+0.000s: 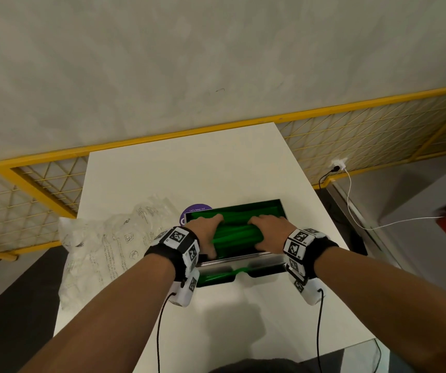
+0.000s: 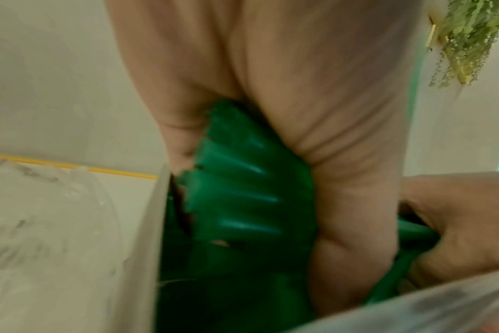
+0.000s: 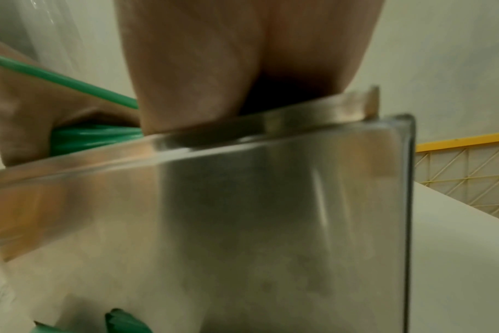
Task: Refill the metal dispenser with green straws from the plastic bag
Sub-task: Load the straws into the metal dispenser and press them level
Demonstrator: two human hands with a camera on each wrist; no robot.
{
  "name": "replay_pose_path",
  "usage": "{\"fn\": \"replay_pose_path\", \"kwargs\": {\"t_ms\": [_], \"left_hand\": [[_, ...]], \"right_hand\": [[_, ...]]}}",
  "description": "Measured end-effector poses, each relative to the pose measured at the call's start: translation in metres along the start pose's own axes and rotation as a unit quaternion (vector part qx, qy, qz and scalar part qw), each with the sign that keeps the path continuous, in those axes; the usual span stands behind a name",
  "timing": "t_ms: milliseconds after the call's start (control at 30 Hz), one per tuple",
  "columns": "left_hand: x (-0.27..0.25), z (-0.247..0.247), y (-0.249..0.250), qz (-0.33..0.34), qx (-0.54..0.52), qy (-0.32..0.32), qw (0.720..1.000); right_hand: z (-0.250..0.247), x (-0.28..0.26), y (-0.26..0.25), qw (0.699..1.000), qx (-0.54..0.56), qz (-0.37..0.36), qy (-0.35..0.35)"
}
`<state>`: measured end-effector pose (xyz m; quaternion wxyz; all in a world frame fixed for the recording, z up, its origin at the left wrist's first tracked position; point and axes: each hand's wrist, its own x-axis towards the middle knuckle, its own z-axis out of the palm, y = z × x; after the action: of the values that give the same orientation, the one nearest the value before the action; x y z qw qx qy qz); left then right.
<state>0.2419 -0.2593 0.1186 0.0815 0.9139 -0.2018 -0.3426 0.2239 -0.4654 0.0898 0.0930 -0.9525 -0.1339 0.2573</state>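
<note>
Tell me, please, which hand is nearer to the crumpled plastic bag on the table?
Left. The left hand holds the straws at the dispenser's left end, beside the plastic bag; the right hand is at the dispenser's far end.

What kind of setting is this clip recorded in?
Probably a cafe or food-service condiment station: a metal dispenser filled with green straws on a white counter, with a yellow mesh partition behind.
</note>
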Motion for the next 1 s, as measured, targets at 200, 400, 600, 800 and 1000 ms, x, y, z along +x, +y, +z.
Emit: {"fn": "replay_pose_path", "kwargs": {"t_ms": [200,400,600,800,1000], "left_hand": [[-0.024,-0.015,-0.018,0.027,-0.255,0.039,0.966],[-0.035,-0.005,-0.031,0.001,-0.481,0.114,0.870],[-0.039,0.001,-0.045,-0.024,-0.604,0.181,0.776],[-0.044,0.014,-0.049,-0.026,-0.581,0.206,0.787],[-0.040,0.037,-0.032,-0.032,-0.424,0.328,0.844]], "right_hand": [[-0.004,-0.001,0.000,1.000,0.028,0.004,0.001],[-0.006,-0.002,-0.003,0.998,0.047,-0.020,0.041],[-0.002,0.000,-0.001,0.999,0.003,0.009,0.042],[-0.001,0.000,0.000,0.999,-0.018,0.035,0.029],[-0.001,-0.002,-0.004,0.999,-0.044,0.013,0.028]]}}
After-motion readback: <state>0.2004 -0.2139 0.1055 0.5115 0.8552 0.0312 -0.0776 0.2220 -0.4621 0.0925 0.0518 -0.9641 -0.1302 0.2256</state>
